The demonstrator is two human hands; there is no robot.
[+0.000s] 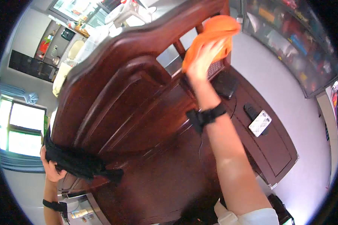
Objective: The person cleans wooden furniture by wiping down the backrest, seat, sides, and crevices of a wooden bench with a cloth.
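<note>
My right hand [202, 60] reaches far out and is closed on an orange cloth [218, 33]. The cloth lies against the end of the dark wooden backrest [120, 75], by its slatted openings. At the lower left, my left hand [52, 168] grips a black fabric bundle [77, 159]. That bundle rests over the backrest's lower left end, one part hanging toward the seat [157, 183]. Whether it is a garment or a bag I cannot tell. Both wrists wear black straps.
To the right, a dark wooden side table [266, 150] carries a white patterned card-like item [260, 123] and a black object [225, 84]. A thin cable runs near my right forearm. Beyond stands a glass-fronted cabinet [289, 41]. A window [24, 127] with blue curtains is at left.
</note>
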